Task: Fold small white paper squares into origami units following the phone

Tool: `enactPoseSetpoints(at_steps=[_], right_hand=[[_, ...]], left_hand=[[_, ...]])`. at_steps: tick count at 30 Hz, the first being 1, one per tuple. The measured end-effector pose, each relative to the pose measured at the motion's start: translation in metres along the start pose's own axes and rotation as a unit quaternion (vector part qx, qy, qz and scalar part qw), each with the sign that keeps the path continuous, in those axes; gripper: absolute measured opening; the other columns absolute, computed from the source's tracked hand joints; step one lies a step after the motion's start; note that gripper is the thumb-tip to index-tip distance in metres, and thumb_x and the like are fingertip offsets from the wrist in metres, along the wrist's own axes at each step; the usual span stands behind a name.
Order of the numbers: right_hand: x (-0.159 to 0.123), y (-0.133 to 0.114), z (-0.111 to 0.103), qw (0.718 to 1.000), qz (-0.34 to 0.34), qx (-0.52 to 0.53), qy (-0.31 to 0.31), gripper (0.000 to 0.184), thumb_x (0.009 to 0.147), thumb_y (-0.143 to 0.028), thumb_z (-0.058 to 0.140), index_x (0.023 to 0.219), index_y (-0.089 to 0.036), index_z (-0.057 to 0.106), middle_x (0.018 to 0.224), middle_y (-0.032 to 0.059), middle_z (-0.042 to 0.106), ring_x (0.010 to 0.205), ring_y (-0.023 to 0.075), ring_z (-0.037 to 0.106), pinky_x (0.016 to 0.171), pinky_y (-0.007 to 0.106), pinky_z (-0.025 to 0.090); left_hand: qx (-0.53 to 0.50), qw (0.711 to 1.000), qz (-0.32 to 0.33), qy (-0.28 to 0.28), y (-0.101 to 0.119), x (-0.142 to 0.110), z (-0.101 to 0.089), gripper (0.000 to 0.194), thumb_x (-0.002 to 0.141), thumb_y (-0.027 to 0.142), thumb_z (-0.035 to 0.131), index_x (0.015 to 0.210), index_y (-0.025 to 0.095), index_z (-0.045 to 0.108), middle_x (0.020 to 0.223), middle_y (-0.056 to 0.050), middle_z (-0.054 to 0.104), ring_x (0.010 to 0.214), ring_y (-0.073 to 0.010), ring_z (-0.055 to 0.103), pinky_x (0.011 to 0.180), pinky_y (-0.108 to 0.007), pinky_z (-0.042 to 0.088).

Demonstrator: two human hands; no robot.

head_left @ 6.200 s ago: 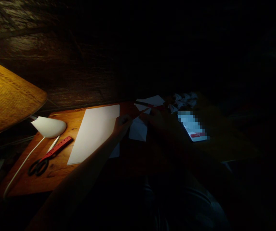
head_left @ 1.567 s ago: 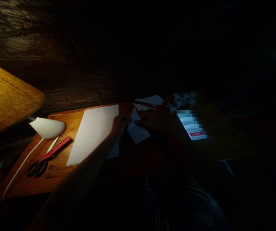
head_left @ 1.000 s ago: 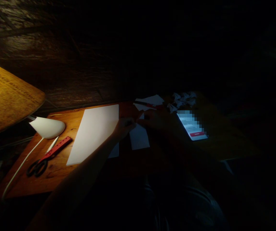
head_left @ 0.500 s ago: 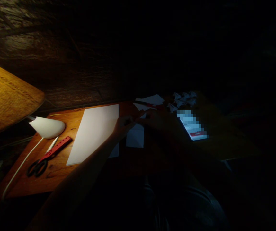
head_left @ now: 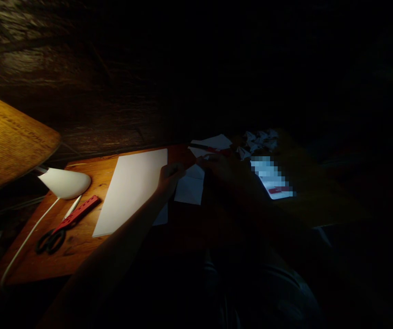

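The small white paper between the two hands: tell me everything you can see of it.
The small white paper looks thin and plain, with visible creases and a straight lower edge. Its upper part lies between the left hand and the right hand, which reach its upper edges; dimness hides the exact grip. It is over the wooden table, right of the larger white sheet and apart from it; whether it rests flat is unclear.
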State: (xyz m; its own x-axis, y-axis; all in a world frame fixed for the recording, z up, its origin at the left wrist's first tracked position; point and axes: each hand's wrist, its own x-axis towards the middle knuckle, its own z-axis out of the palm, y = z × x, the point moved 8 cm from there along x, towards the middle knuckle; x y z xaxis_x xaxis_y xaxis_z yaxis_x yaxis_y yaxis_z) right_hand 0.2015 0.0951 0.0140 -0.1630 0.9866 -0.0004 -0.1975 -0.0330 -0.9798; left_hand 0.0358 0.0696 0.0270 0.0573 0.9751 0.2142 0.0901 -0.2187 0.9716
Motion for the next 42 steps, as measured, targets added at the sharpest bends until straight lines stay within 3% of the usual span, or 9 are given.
enactPoseSetpoints(at_steps=[6, 11, 20, 27, 32, 36, 42], right_hand=[[-0.001, -0.008, -0.001, 0.999, -0.009, -0.038, 0.013, 0.045, 0.062, -0.051, 0.080, 0.052, -0.021, 0.048, 0.057, -0.0040, 0.049, 0.056, 0.0106, 0.044, 0.056, 0.027, 0.036], [0.001, -0.004, -0.005, 1.000, -0.004, 0.025, 0.017, 0.037, 0.061, -0.049, 0.080, 0.064, -0.021, 0.056, 0.066, -0.0027, 0.057, 0.061, 0.0121, 0.052, 0.061, 0.028, 0.041], [0.004, -0.002, -0.006, 0.998, -0.013, 0.056, 0.020, 0.030, 0.063, -0.042, 0.078, 0.067, -0.020, 0.059, 0.067, -0.0028, 0.059, 0.062, 0.0120, 0.053, 0.061, 0.027, 0.040], [0.003, -0.005, -0.012, 0.999, -0.017, -0.010, 0.042, 0.038, 0.067, -0.046, 0.075, 0.057, -0.021, 0.048, 0.057, -0.0054, 0.047, 0.054, 0.0091, 0.043, 0.054, 0.026, 0.033], [0.006, -0.002, -0.013, 0.999, -0.017, 0.025, 0.044, 0.034, 0.062, -0.045, 0.077, 0.061, -0.021, 0.053, 0.062, -0.0034, 0.054, 0.059, 0.0111, 0.049, 0.056, 0.026, 0.037], [0.005, -0.003, -0.012, 0.999, -0.008, -0.033, 0.039, 0.034, 0.064, -0.045, 0.075, 0.058, -0.021, 0.051, 0.060, -0.0033, 0.053, 0.058, 0.0109, 0.047, 0.055, 0.026, 0.034], [0.004, -0.008, -0.011, 0.996, -0.036, -0.069, 0.032, 0.038, 0.065, -0.049, 0.074, 0.056, -0.020, 0.050, 0.060, -0.0038, 0.050, 0.059, 0.0105, 0.042, 0.056, 0.026, 0.033]], left_hand=[[-0.004, 1.000, -0.002, 0.005, -0.001, 0.000, -0.001, 0.021, 0.064, 0.027, 0.065, 0.054, 0.019, 0.047, 0.058, 0.002, 0.040, 0.058, -0.0122, 0.037, 0.055, -0.027, 0.026], [-0.022, 1.000, -0.001, 0.014, -0.002, 0.000, -0.003, 0.020, 0.064, 0.026, 0.063, 0.055, 0.019, 0.046, 0.058, 0.003, 0.040, 0.057, -0.0114, 0.036, 0.053, -0.026, 0.025], [-0.026, 0.999, -0.016, 0.018, -0.006, 0.000, -0.005, 0.018, 0.064, 0.025, 0.061, 0.056, 0.019, 0.046, 0.057, 0.003, 0.039, 0.054, -0.0108, 0.033, 0.051, -0.026, 0.023], [-0.035, 0.999, 0.002, 0.010, -0.002, -0.001, -0.004, 0.019, 0.064, 0.024, 0.059, 0.054, 0.019, 0.044, 0.057, 0.003, 0.038, 0.055, -0.0113, 0.034, 0.051, -0.026, 0.023], [-0.017, 1.000, 0.009, -0.012, 0.001, -0.001, -0.001, 0.011, 0.067, 0.027, 0.062, 0.067, 0.019, 0.055, 0.062, 0.003, 0.046, 0.059, -0.0119, 0.042, 0.054, -0.025, 0.030], [-0.024, 0.997, -0.005, -0.074, 0.004, -0.001, 0.011, 0.025, 0.071, 0.032, 0.072, 0.089, 0.017, 0.063, 0.080, -0.002, 0.063, 0.072, -0.0148, 0.058, 0.064, -0.026, 0.043], [-0.001, 0.991, 0.054, -0.126, 0.012, -0.005, 0.025, 0.059, 0.061, 0.022, 0.085, 0.114, 0.019, 0.058, 0.104, -0.007, 0.069, 0.094, -0.0202, 0.067, 0.079, -0.031, 0.053]])
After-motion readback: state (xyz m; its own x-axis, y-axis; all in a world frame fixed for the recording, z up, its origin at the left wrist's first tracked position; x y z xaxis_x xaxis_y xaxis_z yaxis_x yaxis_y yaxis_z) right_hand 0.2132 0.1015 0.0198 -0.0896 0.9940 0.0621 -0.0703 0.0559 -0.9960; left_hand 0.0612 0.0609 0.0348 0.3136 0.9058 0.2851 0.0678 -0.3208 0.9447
